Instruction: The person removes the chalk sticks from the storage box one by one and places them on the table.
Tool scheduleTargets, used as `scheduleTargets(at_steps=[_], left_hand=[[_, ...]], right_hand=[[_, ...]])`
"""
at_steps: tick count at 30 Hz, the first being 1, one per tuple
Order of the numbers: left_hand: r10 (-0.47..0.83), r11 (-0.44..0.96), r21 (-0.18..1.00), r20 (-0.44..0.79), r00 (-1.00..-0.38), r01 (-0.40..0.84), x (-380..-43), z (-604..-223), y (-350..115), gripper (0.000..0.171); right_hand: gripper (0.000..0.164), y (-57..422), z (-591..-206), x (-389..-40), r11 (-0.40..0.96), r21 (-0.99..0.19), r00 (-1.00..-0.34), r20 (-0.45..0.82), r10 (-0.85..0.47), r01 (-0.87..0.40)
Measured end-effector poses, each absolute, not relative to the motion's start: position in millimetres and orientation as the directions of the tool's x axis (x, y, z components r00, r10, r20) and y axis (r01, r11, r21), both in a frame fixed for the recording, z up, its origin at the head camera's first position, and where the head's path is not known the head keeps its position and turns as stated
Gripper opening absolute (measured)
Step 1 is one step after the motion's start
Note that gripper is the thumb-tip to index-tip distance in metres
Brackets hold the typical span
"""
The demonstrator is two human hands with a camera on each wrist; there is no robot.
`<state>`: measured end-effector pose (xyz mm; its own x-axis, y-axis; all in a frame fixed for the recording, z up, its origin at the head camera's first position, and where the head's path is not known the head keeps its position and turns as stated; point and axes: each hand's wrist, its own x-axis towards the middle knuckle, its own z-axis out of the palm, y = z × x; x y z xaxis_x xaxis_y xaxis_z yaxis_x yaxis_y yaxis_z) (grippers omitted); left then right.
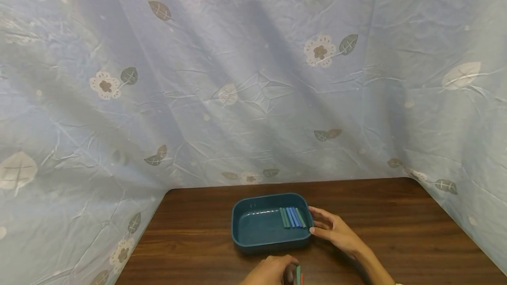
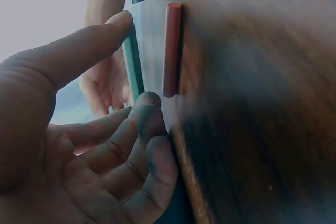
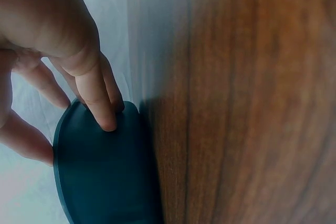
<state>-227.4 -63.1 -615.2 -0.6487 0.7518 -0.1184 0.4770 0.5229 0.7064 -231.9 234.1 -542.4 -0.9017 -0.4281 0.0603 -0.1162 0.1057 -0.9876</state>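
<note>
My left hand point(image 1: 271, 271) is at the table's near side, in front of a dark teal dish point(image 1: 253, 244). Between thumb and fingertips it pinches a green chalk stick point(image 2: 134, 66). A red chalk stick point(image 2: 172, 51) lies beside it on the table, apart from the fingers. Inside the dish, at its right end, several green and blue chalk sticks point(image 1: 293, 218) lie side by side. My right hand point(image 1: 334, 232) holds that right end. In the right wrist view its thumb and a finger meet the rim, while other fingers press the dish's outer wall point(image 3: 105, 171).
The brown wooden table point(image 1: 190, 228) carries the dish near its middle. Behind and on both sides hangs a pale blue cloth point(image 1: 253, 135) with leaf and flower prints, reaching the table's edges.
</note>
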Motion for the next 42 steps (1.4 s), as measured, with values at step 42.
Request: scheduleTargets(at_steps=[42], left_hand=[[0.708, 0.653, 0.509, -0.145, -0.692, 0.561, -201, -567, -54, 0.051]], right_hand=[[0.075, 233, -543, -231, 0.106, -0.987, -0.906, 0.069, -0.417, -0.125]])
